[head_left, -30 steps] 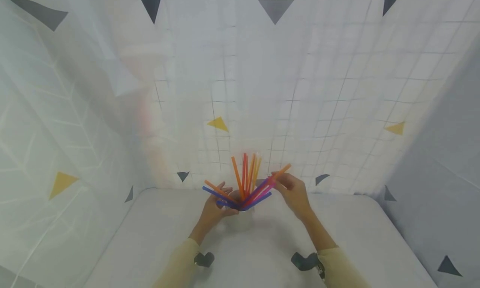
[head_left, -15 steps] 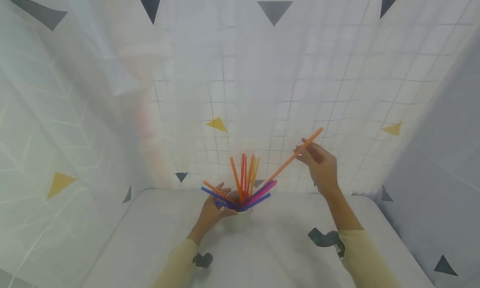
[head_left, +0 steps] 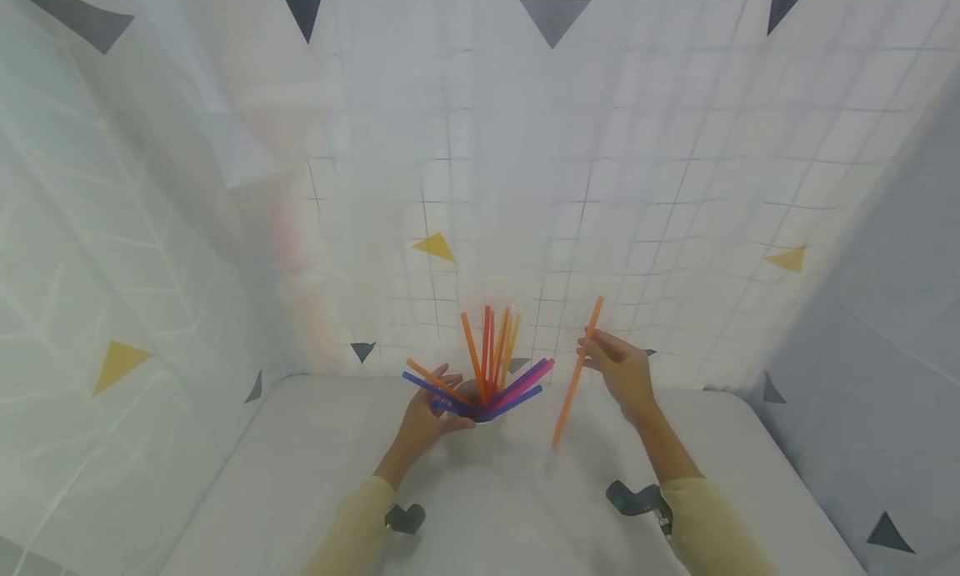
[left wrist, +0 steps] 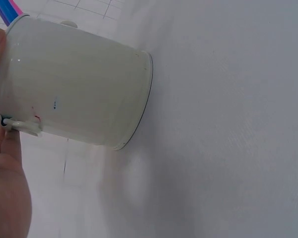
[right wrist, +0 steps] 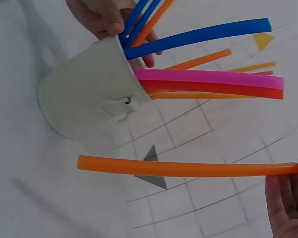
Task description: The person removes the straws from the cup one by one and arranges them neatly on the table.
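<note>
A pale metal bucket (left wrist: 79, 84) stands upright on the white table, several coloured straws fanning out of its mouth. My left hand (head_left: 422, 424) holds the bucket at its rim, thumb on the near side; some of its fingers are hidden behind the straws. To the right of the bucket, my right hand (head_left: 628, 383) pinches one orange straw (right wrist: 179, 167) near its upper part. That straw slants, lower end just above the table and apart from the bucket. Blue straws (right wrist: 203, 37), a pink straw (right wrist: 213, 77) and a red straw (right wrist: 228, 89) lean over the rim.
White cloth walls with grey and yellow triangles enclose the table (head_left: 315, 476) at the back and sides. The back wall (head_left: 525, 184) with its grid lines rises close behind the bucket. A dark wrist device (head_left: 637, 499) sits on the right forearm.
My right hand has drawn the orange straw up and right out of the bucket, then lowered it beside the bucket, turning it steeper. My left hand has stayed at the rim.
</note>
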The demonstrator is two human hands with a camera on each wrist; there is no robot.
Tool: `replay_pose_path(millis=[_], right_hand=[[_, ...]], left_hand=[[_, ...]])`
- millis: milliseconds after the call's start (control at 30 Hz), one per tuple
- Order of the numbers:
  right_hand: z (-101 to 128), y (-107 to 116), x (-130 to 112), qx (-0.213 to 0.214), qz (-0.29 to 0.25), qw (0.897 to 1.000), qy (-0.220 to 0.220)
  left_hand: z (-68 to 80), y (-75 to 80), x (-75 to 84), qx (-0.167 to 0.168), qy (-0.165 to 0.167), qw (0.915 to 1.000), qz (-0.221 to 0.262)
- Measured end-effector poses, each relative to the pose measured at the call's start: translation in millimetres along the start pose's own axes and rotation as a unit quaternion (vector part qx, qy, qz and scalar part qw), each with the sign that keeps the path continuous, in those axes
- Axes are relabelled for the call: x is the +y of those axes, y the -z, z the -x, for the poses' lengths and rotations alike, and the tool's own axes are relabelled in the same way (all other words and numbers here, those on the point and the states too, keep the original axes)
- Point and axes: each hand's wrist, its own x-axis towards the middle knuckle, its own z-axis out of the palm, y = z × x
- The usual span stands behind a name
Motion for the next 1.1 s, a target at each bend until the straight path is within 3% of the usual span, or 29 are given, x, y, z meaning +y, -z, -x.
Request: replay_pose_path(millis=[367,767,1100], right_hand=[[16,-31,52,-0.050,-0.005,0.991,-0.124],[36,-47,97,-0.045,-0.015,0.983,-0.175],[48,-54,111,-0.046,0.074,0.973,-0.216]], left_hand=[[0.3,-1.6,3.5,0.002,0.012,0.9999,-0.008],[-0.1,-1.5,0.0,0.003,0.017,0.9998,-0.004],[-2.0,-0.5,-2.8,-0.003,0.015,0.9998,-0.009]])
